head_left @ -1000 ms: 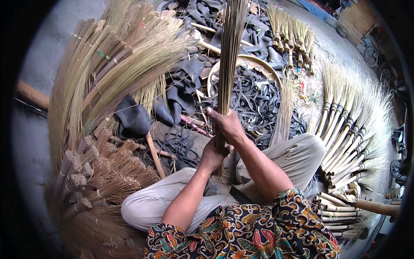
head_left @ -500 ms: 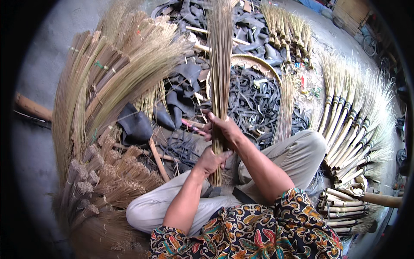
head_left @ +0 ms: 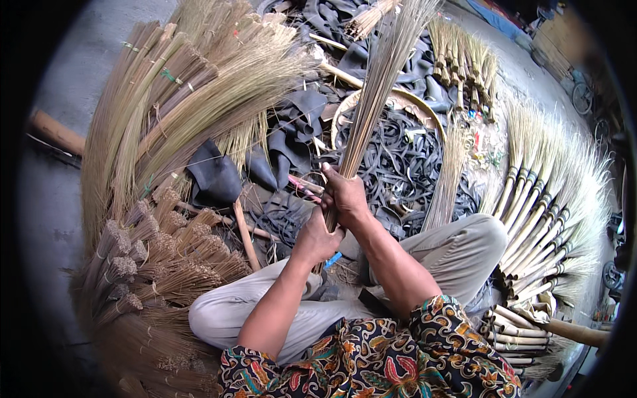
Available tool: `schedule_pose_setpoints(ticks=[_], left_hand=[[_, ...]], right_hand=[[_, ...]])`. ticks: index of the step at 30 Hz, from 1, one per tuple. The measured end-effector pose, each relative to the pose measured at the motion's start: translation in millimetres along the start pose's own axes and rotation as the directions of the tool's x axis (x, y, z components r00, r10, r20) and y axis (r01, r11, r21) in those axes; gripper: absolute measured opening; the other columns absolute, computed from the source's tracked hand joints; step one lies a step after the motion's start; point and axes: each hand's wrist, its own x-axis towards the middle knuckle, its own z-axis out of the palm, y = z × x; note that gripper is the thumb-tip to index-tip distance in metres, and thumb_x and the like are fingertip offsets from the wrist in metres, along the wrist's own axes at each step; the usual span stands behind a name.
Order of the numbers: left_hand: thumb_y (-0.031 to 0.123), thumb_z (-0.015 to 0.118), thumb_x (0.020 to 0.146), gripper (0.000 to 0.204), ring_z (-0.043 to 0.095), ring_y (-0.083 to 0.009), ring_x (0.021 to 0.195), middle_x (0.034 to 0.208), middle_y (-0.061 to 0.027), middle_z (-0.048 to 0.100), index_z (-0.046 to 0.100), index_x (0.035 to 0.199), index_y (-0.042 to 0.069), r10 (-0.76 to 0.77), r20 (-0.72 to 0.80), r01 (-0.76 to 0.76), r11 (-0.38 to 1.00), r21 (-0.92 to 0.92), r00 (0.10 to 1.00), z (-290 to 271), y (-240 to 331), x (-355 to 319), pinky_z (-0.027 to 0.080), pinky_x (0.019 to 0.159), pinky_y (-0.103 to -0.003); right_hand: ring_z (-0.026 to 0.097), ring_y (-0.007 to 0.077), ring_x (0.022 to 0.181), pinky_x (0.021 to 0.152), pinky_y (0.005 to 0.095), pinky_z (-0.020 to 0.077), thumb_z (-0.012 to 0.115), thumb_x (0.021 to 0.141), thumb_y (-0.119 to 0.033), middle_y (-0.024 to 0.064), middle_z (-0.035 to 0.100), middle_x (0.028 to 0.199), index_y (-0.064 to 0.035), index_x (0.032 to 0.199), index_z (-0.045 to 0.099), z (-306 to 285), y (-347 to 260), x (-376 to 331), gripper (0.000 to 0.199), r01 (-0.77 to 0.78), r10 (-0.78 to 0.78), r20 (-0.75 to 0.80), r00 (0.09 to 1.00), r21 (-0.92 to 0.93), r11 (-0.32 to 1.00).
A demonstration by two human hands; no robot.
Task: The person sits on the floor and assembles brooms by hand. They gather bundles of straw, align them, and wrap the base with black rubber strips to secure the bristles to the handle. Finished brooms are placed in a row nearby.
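Both my hands grip one long bundle of thin broom grass stalks [head_left: 369, 116] in front of my crossed legs. My left hand [head_left: 317, 235] is closed round its lower part, and my right hand [head_left: 345, 197] closes round it just above, the two nearly touching. The bundle leans, its feathery end up and to the right. A short lower end pokes out under my left hand. Beneath my hands a small blue object [head_left: 333, 260] lies near my lap; its kind is unclear.
Black rubber strips [head_left: 401, 156] fill a round woven basket [head_left: 431, 119] ahead. Rubber sheets [head_left: 302, 109] lie around it. Grass bundles [head_left: 219, 86] are heaped at left, with more stalk bundles [head_left: 166, 259] below. At right stand finished brooms [head_left: 537, 205] and bamboo handles [head_left: 517, 330]. A loose grass bundle [head_left: 446, 179] lies by my right knee.
The bundle has tipped from upright to leaning right, and my hands have turned with it, drawing closer together. The blue object beneath has come into sight.
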Motion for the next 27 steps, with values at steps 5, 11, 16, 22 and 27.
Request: schedule_pose_setpoints(ticks=[5,11,16,22,27], left_hand=[[0.017,0.084,0.084,0.039,0.07,-0.017,0.083,0.095,-0.006,0.07,0.063,0.113,0.001,0.025,0.288,0.096,0.912,-0.399,0.957,-35,-5,-3,0.058,0.079,-0.032],[0.008,0.075,0.089,0.02,0.061,-0.0099,0.062,0.077,-0.0001,0.062,0.061,0.104,0.005,0.053,0.23,0.087,0.823,-0.561,0.972,-32,-17,-3,0.05,0.056,-0.028],[0.007,0.067,0.089,0.023,0.071,-0.022,0.071,0.083,-0.0136,0.072,0.066,0.111,0.004,0.017,-0.121,-0.039,0.983,-0.182,0.993,-26,-25,5,0.055,0.066,-0.038],[0.013,0.068,0.088,0.032,0.074,-0.0296,0.088,0.097,-0.0198,0.073,0.066,0.119,0.005,-0.078,-0.082,0.049,0.951,-0.306,0.994,-27,-17,9,0.056,0.075,-0.039],[0.013,0.073,0.086,0.031,0.069,-0.0192,0.082,0.09,-0.0085,0.071,0.066,0.115,0.004,-0.089,-0.029,0.072,0.923,-0.377,0.996,-33,-13,4,0.055,0.075,-0.036]], right_hand=[[0.041,0.0105,0.043,0.042,0.0291,0.039,0.072,0.1,-0.028,-0.0041,0.041,0.056,-0.0062,0.105,0.058,9,4,8,0.027,-0.071,0.066,0.22,0.973,0.015,0.997],[0.06,0.0142,0.072,0.065,0.032,0.0532,0.079,0.092,-0.046,0.0033,0.059,0.081,-0.0006,0.108,0.06,9,2,11,0.052,0.089,-0.026,0.302,0.953,-0.197,0.976],[0.066,0.0219,0.086,0.077,0.036,0.0547,0.087,0.083,-0.047,0.016,0.067,0.097,0.008,0.108,0.057,-1,15,-24,0.067,0.368,-0.259,0.269,0.928,-0.777,0.511],[0.073,0.0237,0.083,0.077,0.0367,0.056,0.078,0.092,-0.031,0.0167,0.075,0.087,0.0037,0.096,0.069,-9,20,-35,0.036,0.288,-0.235,0.188,0.954,-0.799,0.528],[0.07,0.0188,0.076,0.071,0.0346,0.054,0.072,0.098,-0.022,0.0124,0.074,0.085,0.0022,0.099,0.07,-25,13,-26,0.024,0.329,-0.218,0.252,0.943,-0.807,0.49]])
